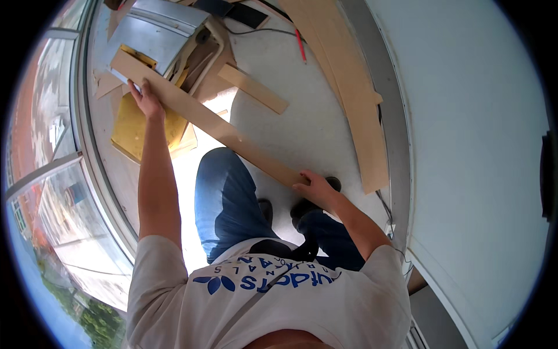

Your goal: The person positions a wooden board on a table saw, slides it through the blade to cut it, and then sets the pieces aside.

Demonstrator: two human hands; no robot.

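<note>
A long, narrow wooden board (203,119) slants from the metal-topped machine at the upper left down to the right, across the front of my knee. My left hand (148,102) grips it near its far end, thumb on the upper face and fingers at the edge. Around the near end is my right hand (317,189), its fingers closed over the board; part of that grip is hidden. The board's far end overlaps the silver machine top (165,20), beside a yellow part (138,55). Whether it rests on the machine I cannot tell.
Below the machine stands a yellow panel (131,125). A short wooden offcut (253,88) lies on the floor, with a red pencil (300,46) farther off. Long boards (354,110) lie along the right wall, near a dark cable (383,203). Windows (70,174) line the left.
</note>
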